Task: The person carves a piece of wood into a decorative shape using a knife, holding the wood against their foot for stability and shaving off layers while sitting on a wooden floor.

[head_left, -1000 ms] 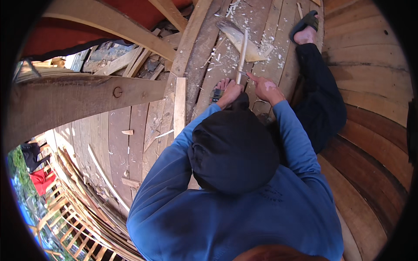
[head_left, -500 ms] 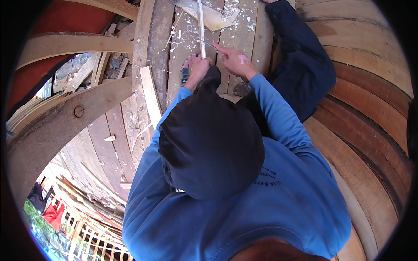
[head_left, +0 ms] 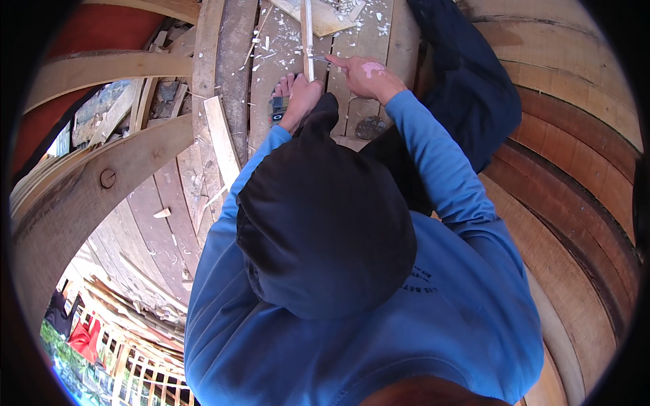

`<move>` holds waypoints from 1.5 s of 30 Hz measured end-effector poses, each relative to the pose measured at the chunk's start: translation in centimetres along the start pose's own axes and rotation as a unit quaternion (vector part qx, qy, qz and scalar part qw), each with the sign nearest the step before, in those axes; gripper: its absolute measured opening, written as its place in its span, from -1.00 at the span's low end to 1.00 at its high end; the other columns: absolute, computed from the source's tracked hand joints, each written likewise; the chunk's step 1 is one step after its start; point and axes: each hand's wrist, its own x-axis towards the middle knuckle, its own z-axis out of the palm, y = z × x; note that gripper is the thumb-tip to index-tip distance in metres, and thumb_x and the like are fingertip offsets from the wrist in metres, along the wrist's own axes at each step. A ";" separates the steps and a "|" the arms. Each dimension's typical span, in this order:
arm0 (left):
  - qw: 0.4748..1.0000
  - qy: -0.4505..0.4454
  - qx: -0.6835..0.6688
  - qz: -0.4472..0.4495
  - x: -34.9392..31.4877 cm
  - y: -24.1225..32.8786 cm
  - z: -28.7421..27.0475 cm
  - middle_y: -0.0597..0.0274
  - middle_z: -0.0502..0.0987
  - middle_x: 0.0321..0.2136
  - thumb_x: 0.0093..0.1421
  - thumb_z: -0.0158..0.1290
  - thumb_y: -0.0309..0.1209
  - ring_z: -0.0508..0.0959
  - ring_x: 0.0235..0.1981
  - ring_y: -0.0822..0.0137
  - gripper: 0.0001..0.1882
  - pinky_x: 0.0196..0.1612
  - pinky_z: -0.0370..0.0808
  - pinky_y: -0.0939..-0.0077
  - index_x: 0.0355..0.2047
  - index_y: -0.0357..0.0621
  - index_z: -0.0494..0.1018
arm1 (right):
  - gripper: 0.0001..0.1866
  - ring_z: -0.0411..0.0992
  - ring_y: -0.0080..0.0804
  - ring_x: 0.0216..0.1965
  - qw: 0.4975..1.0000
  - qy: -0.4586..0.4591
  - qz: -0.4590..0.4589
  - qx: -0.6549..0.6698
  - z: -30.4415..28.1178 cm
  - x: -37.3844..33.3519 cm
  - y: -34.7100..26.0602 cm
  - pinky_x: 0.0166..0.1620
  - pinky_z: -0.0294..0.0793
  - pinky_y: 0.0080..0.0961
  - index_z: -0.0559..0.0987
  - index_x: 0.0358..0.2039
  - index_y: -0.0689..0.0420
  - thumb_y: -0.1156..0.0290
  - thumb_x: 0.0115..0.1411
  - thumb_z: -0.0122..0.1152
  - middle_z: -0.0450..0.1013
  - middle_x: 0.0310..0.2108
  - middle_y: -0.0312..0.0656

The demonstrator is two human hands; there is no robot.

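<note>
Head view: we look down on our two hands over the plank floor (head_left: 230,71), between its left edge, where a long timber (head_left: 208,40) runs, and its right edge, where curved wall planks (head_left: 562,54) climb. Our left hand (head_left: 305,96) is closed around the near end of a slim pale stick (head_left: 307,30), just beside a sandalled foot (head_left: 279,91). The stick points away from us and runs past the top of what we can see, so we cannot tell whether its far end rests on anything. A flat board (head_left: 328,21) lies on the floor beyond our hands. Our right hand (head_left: 369,76) is wrapped on a knife (head_left: 319,59), forefinger stretched along it; the handle is hidden, and the thin blade reaches across to the stick, seemingly touching it just beyond the left fingers.

Pale shavings (head_left: 267,43) lie scattered around the board. From these we judge that we are at a paring step, trimming the stick near its held end. The next stroke, we think, calls for a firm left grip, a shallow blade angle and a cut directed away from those nearby fingers.
</note>
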 end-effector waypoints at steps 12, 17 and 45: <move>0.990 -0.001 -0.139 0.014 -1.0 1.3 -1.8 -0.35 0.53 -0.16 0.01 0.04 -0.26 0.51 -0.02 -0.20 -0.54 0.08 0.37 0.06 -0.17 -0.41 0.53 | -0.36 0.54 0.22 -0.11 0.988 0.115 0.025 0.101 3.9 -1.2 -2.1 0.01 0.51 0.02 0.35 0.38 -0.22 0.45 0.27 -0.04 0.58 -0.16 0.19; 0.999 0.024 -0.017 0.032 0.0 -0.5 0.4 -0.11 0.51 -0.11 0.08 0.11 -0.21 0.43 0.06 -0.09 -0.64 0.08 0.35 0.08 -0.15 -0.05 0.62 | -0.31 0.55 0.17 -0.10 0.998 0.053 0.000 -0.028 1.3 -0.6 -1.4 0.02 0.52 -0.04 0.36 0.38 -0.25 0.50 0.22 -0.04 0.58 -0.13 0.17; 0.997 -0.012 -0.078 0.013 -0.4 0.1 -1.3 -0.06 0.50 -0.15 0.06 0.09 -0.17 0.40 0.00 -0.05 -0.68 0.06 0.26 0.10 -0.30 -0.10 0.64 | -0.37 0.56 0.21 -0.18 0.998 0.033 -0.024 -0.037 1.3 0.2 -0.3 0.01 0.51 0.00 0.37 0.36 -0.37 0.43 0.30 -0.11 0.56 -0.18 0.23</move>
